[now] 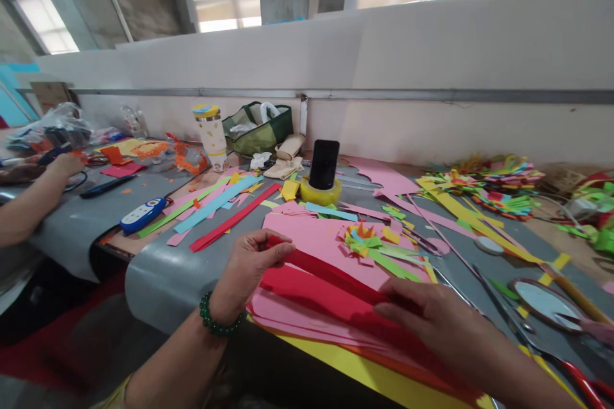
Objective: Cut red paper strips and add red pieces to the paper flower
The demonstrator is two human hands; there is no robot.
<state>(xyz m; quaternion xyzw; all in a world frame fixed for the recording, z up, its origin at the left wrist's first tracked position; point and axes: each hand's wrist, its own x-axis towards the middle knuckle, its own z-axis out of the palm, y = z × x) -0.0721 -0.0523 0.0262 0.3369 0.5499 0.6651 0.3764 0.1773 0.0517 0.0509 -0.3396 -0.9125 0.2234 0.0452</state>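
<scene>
A narrow red paper strip (336, 273) stretches between my two hands, above a stack of coloured paper. My left hand (252, 262), with a green bead bracelet at the wrist, pinches the strip's left end between thumb and fingers. At the other end, my right hand (426, 313) grips it; some of those fingers are hidden. Below lies a wider red sheet (307, 294) on pink sheets (297, 230), with yellow paper (330, 361) under them. A green, yellow and orange paper flower (362, 241) rests on the pink paper just beyond the strip.
Scissors (525, 329) and a round mirror-like disc (544, 301) lie at right. A phone (324, 164) stands in a yellow tape roll (320, 192). Cut paper strips (220, 204), a tumbler (211, 137) and a green bag (261, 128) are beyond. Another person's arm (38, 201) is at far left.
</scene>
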